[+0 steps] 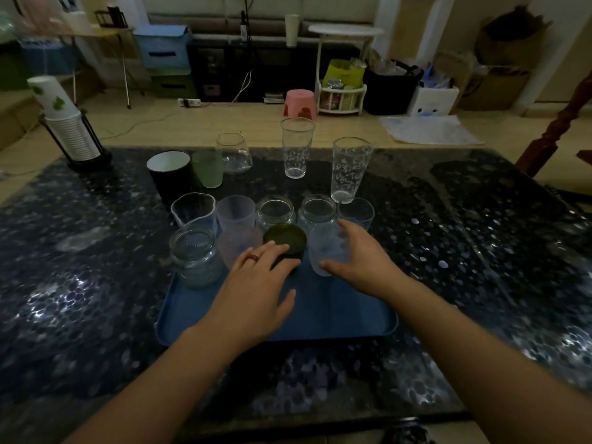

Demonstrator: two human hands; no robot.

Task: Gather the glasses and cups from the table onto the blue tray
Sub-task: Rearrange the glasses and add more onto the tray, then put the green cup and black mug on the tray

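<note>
The blue tray (336,309) lies on the dark speckled table in front of me, crowded with glasses at its far end. My left hand (256,293) rests with straight fingers on a dark green cup (285,240), thumb held apart. My right hand (362,264) holds a pale frosted cup (326,251) between thumb and fingers, standing on the tray. A clear jar (195,257) and a pink frosted cup (237,245) stand to the left. Behind them is a row of several clear glasses (275,211). Two tall printed glasses (297,149) (350,169), a black cup (169,177), a green cup (208,169) and a clear glass (234,153) stand farther back.
A stack of paper cups in a black holder (70,129) stands at the table's back left corner. A wooden post (551,133) rises past the table's right far edge. On the floor beyond are a pink stool (299,104) and boxes.
</note>
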